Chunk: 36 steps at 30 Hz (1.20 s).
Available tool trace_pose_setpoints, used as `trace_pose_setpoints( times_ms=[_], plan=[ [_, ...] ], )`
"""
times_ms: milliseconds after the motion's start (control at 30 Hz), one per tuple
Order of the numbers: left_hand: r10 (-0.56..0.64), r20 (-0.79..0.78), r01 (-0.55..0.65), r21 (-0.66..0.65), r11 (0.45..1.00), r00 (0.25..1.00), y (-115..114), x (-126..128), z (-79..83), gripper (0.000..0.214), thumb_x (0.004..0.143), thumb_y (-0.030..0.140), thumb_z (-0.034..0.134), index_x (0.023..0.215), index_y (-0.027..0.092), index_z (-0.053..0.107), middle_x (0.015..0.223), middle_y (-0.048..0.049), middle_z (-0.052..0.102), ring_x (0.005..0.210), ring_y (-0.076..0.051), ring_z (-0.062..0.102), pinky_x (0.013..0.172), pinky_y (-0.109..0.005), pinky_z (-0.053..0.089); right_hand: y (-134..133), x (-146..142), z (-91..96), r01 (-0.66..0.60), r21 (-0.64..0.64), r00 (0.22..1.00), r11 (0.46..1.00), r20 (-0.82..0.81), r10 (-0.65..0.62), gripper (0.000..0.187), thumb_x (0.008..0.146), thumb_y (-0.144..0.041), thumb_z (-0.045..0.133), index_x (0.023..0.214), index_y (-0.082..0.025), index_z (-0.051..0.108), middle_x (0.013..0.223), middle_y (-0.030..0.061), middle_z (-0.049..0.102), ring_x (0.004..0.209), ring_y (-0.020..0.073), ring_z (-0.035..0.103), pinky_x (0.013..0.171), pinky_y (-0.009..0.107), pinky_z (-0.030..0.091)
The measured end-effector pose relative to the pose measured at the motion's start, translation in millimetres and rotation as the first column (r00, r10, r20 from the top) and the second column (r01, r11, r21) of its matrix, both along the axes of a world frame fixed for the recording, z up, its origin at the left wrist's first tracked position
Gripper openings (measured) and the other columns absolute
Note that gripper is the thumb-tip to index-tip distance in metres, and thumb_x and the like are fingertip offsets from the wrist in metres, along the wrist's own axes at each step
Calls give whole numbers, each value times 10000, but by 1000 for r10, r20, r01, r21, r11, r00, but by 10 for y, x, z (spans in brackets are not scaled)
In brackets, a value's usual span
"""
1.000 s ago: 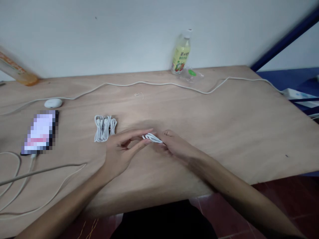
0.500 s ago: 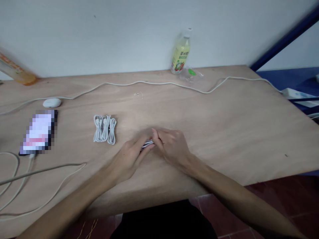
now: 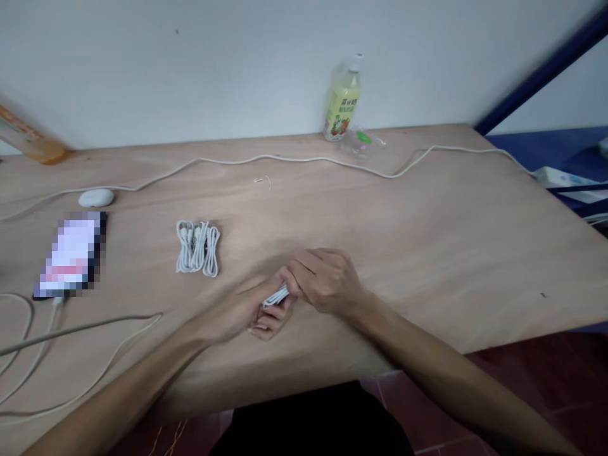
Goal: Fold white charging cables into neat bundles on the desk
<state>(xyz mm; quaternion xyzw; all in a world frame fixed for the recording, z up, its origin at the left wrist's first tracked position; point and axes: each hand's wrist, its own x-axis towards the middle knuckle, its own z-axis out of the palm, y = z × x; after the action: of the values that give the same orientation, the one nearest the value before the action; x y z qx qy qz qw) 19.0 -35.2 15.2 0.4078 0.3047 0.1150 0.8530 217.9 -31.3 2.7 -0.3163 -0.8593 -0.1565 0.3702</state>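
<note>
A coiled white cable [image 3: 276,296] sits between my hands above the front part of the table. My left hand [image 3: 259,310] is closed around it with the palm turned partly up and the fingers curled below. Over the cable's far end lies my right hand [image 3: 325,278], its fingers bent and pressed against it; the right fingertips are partly hidden. To the left, several bundled white cables [image 3: 197,248] lie side by side on the wooden table [image 3: 427,253].
A phone [image 3: 71,253] with a plugged-in cable and a white earbud case [image 3: 95,197] lie at left. A long white cord [image 3: 304,159] crosses the back. Near the wall stand a yellow drink bottle [image 3: 342,101], clear plastic wrapping [image 3: 363,144] and an orange bottle [image 3: 40,145].
My left hand has rolled over, so its curled fingers and more of the coiled cable show. My right hand has shifted its fingers over the cable's far end.
</note>
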Motion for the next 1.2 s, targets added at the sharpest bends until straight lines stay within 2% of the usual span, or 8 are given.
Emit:
trace_pose_setpoints(
  times_ms=[167,367,700,833,900,1000,1100,1200],
  plan=[
    [46,33,-49,90,995,998,28,-26,-23,448,1011,643,677,905,222,566,772,39,442,574,-98,303,461,-240,230,22,21,-7,13,21,1000,1000,0,-13,476,1150,-183,496,702,-207,655,606,-5,613,577,147,509,594,323,372],
    [54,-7,-54,24,998,999,15,-8,-21,527,976,674,724,855,217,492,697,93,314,583,-79,198,503,-227,172,54,7,-25,12,47,1000,999,2,-12,524,1179,-198,434,702,-212,649,601,-15,609,581,146,512,591,312,379],
    [51,-14,-50,54,997,999,-28,11,-2,527,1001,701,633,835,249,418,690,95,299,565,-89,204,475,-218,210,42,-5,12,-3,-8,999,1000,-48,3,562,1186,-225,388,692,-211,655,605,-12,593,556,144,473,566,303,368],
    [96,-145,-59,246,967,985,-72,19,-6,460,1067,676,499,903,247,469,719,80,371,564,-107,297,493,-242,316,62,-3,-18,-10,-12,998,1000,-68,9,591,1188,-214,395,656,-193,650,580,-13,604,519,127,473,539,301,367],
    [193,-221,-55,512,857,956,-97,24,-11,403,1125,584,408,931,242,493,744,59,439,602,-128,390,552,-269,386,73,-4,-36,11,-15,997,1000,-73,-12,594,1183,-193,395,646,-184,648,565,-15,606,506,118,488,532,298,369],
    [318,-223,29,855,517,921,-116,28,-35,298,1169,379,339,973,236,514,795,33,544,670,-148,507,660,-301,450,77,-17,-47,59,-31,994,998,-93,-61,596,1178,-180,396,628,-188,625,541,-20,585,488,113,478,520,302,344],
    [401,-180,122,979,165,898,-113,24,-86,255,1178,271,322,1024,228,520,863,8,610,729,-165,600,684,-303,490,64,-40,-43,81,-84,987,993,-130,-92,570,1166,-161,417,628,-190,603,542,-21,573,491,104,471,528,293,332],
    [463,-153,246,958,-145,873,-95,26,-139,266,1203,296,324,1083,199,540,905,-24,651,754,-182,640,657,-299,521,40,-58,-43,60,-170,980,984,-176,-91,552,1159,-152,425,631,-195,580,542,-27,559,489,98,450,542,289,325]
  ],
)
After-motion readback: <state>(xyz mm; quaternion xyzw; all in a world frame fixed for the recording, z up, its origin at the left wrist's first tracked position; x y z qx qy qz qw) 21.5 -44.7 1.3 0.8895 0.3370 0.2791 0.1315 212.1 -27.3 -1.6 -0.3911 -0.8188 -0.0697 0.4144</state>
